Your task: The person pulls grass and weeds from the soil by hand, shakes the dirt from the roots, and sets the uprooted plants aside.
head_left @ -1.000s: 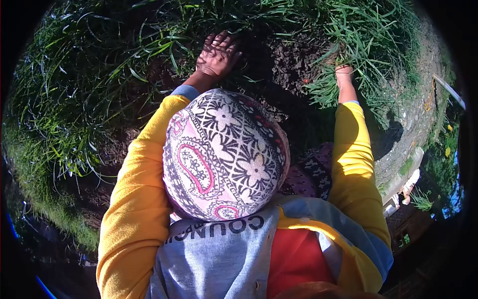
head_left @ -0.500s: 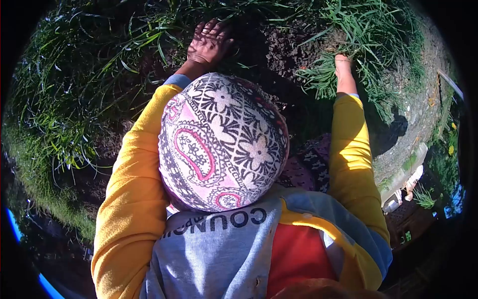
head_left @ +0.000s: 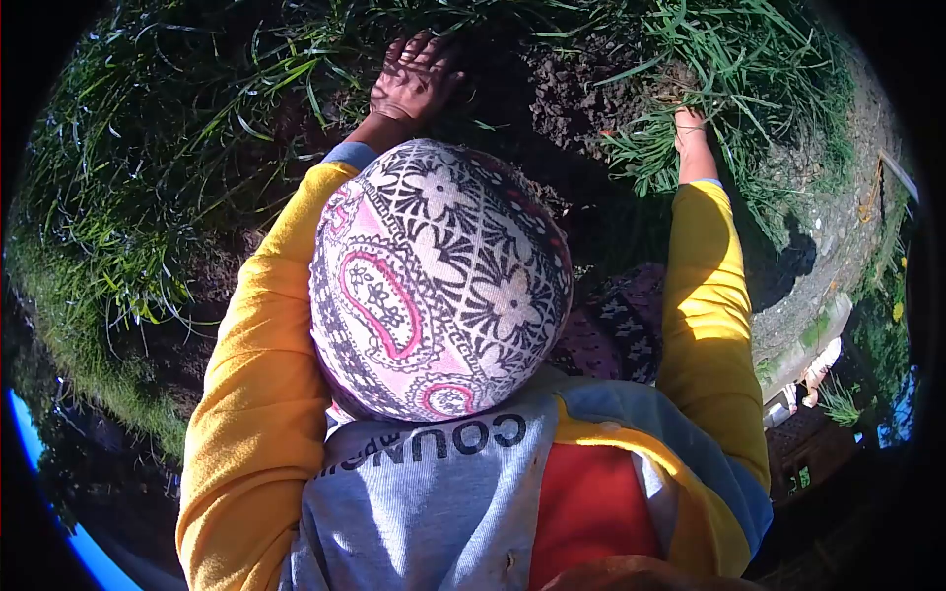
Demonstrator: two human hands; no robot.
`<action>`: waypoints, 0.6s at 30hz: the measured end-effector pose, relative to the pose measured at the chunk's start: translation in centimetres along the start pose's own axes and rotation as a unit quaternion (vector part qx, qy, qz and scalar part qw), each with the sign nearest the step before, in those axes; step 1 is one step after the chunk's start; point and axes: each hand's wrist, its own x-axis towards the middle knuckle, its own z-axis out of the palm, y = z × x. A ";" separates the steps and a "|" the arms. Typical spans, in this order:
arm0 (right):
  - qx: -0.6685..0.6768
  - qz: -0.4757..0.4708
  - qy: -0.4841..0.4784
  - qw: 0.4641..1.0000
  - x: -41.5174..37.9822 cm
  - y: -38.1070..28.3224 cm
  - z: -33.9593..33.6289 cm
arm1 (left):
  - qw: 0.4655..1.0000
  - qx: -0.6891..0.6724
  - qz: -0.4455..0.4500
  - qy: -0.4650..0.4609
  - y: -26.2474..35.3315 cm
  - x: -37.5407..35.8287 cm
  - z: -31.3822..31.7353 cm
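Note:
The view looks down over my head, wrapped in a patterned scarf (head_left: 439, 281), with both yellow sleeves reaching forward. My left hand (head_left: 412, 79) lies flat with fingers spread on dark soil (head_left: 581, 94) among long grass blades. My right hand (head_left: 690, 133) is pushed into a clump of green grass (head_left: 655, 148) at the edge of the soil. Its fingers are wrapped in the blades and mostly hidden by them.
Thick long grass (head_left: 128, 197) covers the ground to the left and along the top. A bare gravelly strip (head_left: 838, 227) runs down the right side, with a pale kerb-like edge (head_left: 808, 345) below it. Patterned dark fabric (head_left: 616, 330) shows between my arms.
My left hand has slid a little up and to the left over the soil. My right hand stays in the grass clump, shifting slightly. My head has leaned left.

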 end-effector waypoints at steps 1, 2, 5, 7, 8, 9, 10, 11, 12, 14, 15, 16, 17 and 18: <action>0.047 0.008 0.007 0.999 -1.6 -0.5 -0.2 | 1.000 0.005 0.001 0.006 -0.2 0.0 -0.1; 0.067 0.039 0.015 0.997 -3.2 -1.1 -0.7 | 1.000 0.008 0.003 0.012 -0.4 0.0 -0.2; 0.096 0.050 0.047 0.993 -9.2 -4.7 -2.0 | 0.999 0.013 -0.002 0.030 -0.7 0.4 -0.3; 0.122 0.036 0.070 0.989 -13.3 -4.0 -2.5 | 0.999 0.002 0.006 0.033 -0.1 -0.2 0.3; 0.133 0.021 0.078 0.988 -14.9 -3.6 -2.3 | 1.000 0.000 0.001 0.016 0.0 -0.1 0.3; 0.140 0.011 0.084 0.987 -16.0 -3.4 -2.3 | 1.000 -0.003 0.002 0.015 -0.1 0.2 0.3; 0.144 0.004 0.088 0.986 -16.7 -3.3 -2.5 | 1.000 -0.002 0.002 0.014 -0.2 0.2 0.5; 0.149 -0.005 0.091 0.985 -17.4 -3.1 -2.6 | 1.000 -0.002 0.001 0.011 -0.2 0.1 0.7; 0.152 -0.018 0.095 0.984 -17.4 -3.2 -3.0 | 1.000 -0.002 -0.001 0.007 -0.2 0.1 0.6; 0.157 -0.051 0.100 0.981 -16.8 -3.8 -4.2 | 0.999 -0.014 0.008 0.030 -0.3 0.1 0.5; 0.159 -0.070 0.103 0.979 -16.3 -4.3 -4.9 | 0.999 -0.020 0.011 0.039 -0.3 0.0 0.5; 0.161 -0.085 0.109 0.977 -15.9 -4.7 -5.7 | 0.998 -0.027 0.011 0.051 -0.3 -0.1 0.7; 0.162 -0.101 0.115 0.975 -15.7 -5.1 -6.6 | 0.999 -0.022 0.007 0.041 -0.4 0.0 0.7; 0.158 -0.116 0.120 0.973 -15.3 -5.2 -7.6 | 0.999 -0.019 0.004 0.031 -0.3 0.0 0.6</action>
